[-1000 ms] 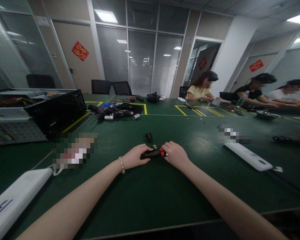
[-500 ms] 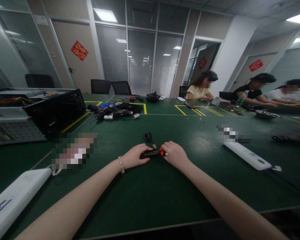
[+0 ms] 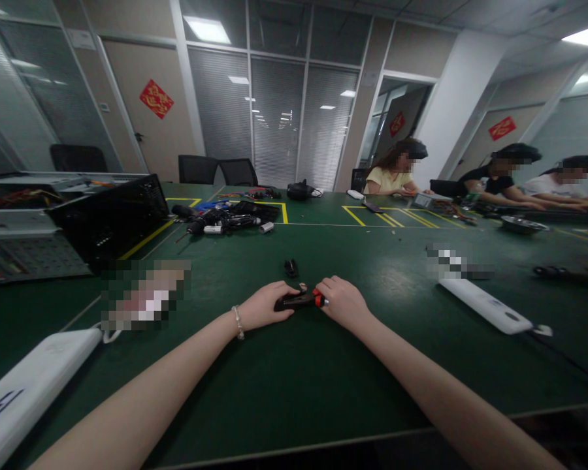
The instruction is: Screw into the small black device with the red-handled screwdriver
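Observation:
My left hand (image 3: 264, 307) is closed, fingers and thumb pinching the dark end of a small black-and-red tool (image 3: 298, 301) low over the tabletop. My right hand (image 3: 343, 302) curls around its red end, where a short silvery tip shows between the fingers. The fingers cover much of it, so its exact kind stays unclear. A tiny pale piece (image 3: 302, 287) shows by the tool, near my left fingertips. Just beyond lies a small black item (image 3: 291, 267), perhaps a bundled cable.
White power banks lie at left (image 3: 44, 372) and right (image 3: 485, 303), each beside a blurred-out patch. An opened computer case (image 3: 73, 228) stands at far left. Tangled cables and a drill (image 3: 230, 215) lie beyond. Several people sit at the far right, near a metal bowl (image 3: 523, 224).

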Demonstrator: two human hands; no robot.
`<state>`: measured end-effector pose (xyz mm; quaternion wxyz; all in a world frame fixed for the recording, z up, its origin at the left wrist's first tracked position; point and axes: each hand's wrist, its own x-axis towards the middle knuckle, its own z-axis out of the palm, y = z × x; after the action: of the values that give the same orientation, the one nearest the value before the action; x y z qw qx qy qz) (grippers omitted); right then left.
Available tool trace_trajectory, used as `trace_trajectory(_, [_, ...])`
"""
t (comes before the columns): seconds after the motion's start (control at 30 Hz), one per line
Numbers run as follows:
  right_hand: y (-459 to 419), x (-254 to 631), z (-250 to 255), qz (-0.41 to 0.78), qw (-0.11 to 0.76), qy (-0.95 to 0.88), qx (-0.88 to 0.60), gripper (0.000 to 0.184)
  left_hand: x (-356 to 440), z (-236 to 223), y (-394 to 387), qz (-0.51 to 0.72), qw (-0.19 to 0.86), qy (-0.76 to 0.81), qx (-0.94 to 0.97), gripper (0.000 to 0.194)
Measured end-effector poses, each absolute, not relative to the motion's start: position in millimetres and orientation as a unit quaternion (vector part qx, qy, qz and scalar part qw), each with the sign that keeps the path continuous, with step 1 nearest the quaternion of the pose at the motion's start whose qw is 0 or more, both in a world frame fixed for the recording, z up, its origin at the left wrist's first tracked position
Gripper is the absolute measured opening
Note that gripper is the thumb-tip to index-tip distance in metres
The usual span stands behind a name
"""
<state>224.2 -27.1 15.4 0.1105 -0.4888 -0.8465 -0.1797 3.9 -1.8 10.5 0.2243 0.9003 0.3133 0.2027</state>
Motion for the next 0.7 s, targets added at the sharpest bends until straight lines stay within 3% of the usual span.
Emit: trace_trajectory(0.7, [-27.1,224.8,16.3,-0.177,0.107,-0.847,-0.490,0.020,4.5,9.4,-1.5,0.199,0.216,0.313,0.903,0.039])
